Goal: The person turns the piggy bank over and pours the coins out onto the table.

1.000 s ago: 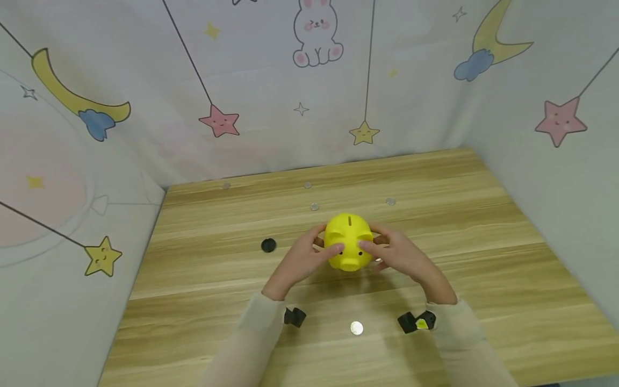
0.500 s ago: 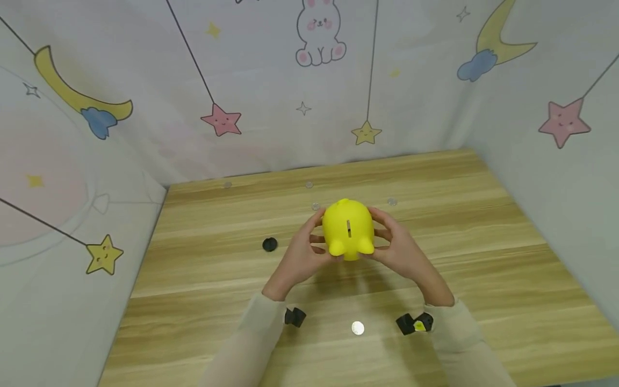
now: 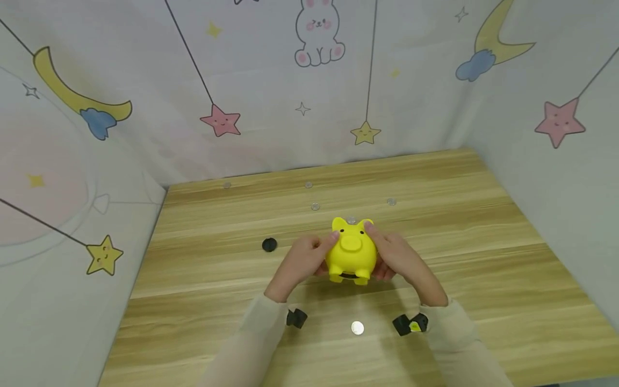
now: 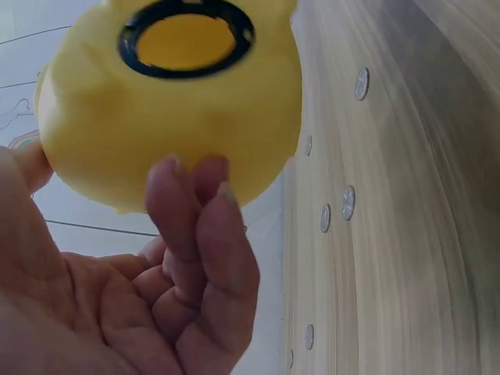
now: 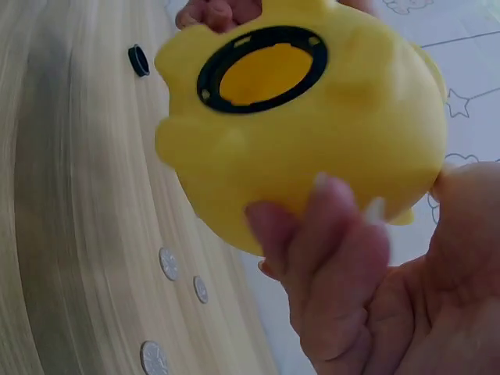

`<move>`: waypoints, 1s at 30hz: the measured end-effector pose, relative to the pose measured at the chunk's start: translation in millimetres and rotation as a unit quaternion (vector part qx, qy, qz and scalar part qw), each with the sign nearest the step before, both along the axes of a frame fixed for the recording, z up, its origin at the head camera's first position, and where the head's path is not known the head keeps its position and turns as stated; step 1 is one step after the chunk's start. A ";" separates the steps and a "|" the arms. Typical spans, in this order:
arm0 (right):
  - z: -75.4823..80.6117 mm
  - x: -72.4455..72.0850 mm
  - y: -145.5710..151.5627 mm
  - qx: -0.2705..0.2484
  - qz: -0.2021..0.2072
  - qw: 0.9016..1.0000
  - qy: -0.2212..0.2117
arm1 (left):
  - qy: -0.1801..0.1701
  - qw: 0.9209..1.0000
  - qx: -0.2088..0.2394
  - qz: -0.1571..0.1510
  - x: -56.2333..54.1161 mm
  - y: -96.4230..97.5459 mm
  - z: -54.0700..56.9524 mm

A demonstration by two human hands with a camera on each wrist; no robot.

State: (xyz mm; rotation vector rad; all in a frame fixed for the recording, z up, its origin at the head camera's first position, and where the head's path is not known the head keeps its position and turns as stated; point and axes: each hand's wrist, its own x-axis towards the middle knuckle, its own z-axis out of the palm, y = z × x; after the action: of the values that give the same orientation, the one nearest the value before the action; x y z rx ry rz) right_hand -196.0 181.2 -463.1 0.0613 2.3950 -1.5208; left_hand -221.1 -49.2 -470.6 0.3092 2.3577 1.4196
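A yellow piggy bank (image 3: 351,258) is held above the table between both hands, tilted back so its snout and eyes face up in the head view. The left hand (image 3: 304,259) grips its left side, thumb near one eye. On the other side the right hand (image 3: 402,258) grips it, thumb by an ear. Both wrist views show the underside, where a black ring (image 5: 207,82) surrounds an uncovered round hole. Left of the left hand, a black round cap (image 3: 269,244) lies on the table. The coin slot is hidden in every current view.
Silver coins lie scattered on the wood-grain table (image 3: 203,301): one coin (image 3: 357,328) in front of the bank, another coin (image 3: 351,220) just behind it, several farther back. A printed cloth wall (image 3: 261,70) borders the rear, with more walls at the sides.
The piggy bank first tipped snout-down, turning its slot toward the head camera, then rocked back until its face points up. Both hands kept hold. A coin behind it has come into view.
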 end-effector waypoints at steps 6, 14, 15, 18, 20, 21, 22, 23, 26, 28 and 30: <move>1.9 0.7 0.2 0.020 0.004 0.999 -0.031 | -0.028 0.999 -0.028 -0.009 2.0 3.3 2.3; 1.6 -0.7 3.3 0.000 0.003 0.999 -0.044 | -0.031 0.999 -0.037 -0.011 1.8 3.8 4.0; 1.6 -0.9 3.7 -0.001 0.002 0.999 -0.038 | -0.029 0.999 -0.035 -0.012 1.3 3.7 3.9; 1.0 -1.4 6.7 -0.011 0.002 1.000 -0.010 | -0.025 1.000 -0.015 -0.009 0.2 2.9 3.2; 0.0 -1.8 9.5 -0.028 0.007 0.999 0.018 | -0.017 1.000 0.010 -0.008 -0.6 2.5 2.9; -0.4 -2.1 10.8 -0.040 0.011 0.999 0.030 | -0.012 1.000 0.025 -0.006 -1.0 2.2 2.7; -1.0 -2.2 12.1 -0.053 0.015 0.998 0.039 | -0.007 0.999 0.043 -0.002 -1.4 1.7 2.3; -1.6 -2.4 13.0 -0.065 0.021 0.997 0.047 | -0.002 0.998 0.058 0.001 -1.9 1.3 2.1; -2.2 -2.6 14.0 -0.088 0.041 0.994 0.058 | 0.012 0.996 0.092 0.007 -2.9 0.0 2.0; -2.7 -2.5 13.9 -0.092 0.053 0.993 0.056 | 0.008 0.995 0.099 0.008 -2.9 -0.8 2.0; -3.0 -1.8 13.7 -0.091 0.060 0.992 0.057 | 0.005 0.995 0.097 0.007 -2.5 -1.2 1.6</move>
State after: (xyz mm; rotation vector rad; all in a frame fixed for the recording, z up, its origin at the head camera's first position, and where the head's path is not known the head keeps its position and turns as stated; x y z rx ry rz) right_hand -197.8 194.9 -466.1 -0.2109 2.2865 -1.7194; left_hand -223.5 -50.4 -469.0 0.3529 2.2365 1.6618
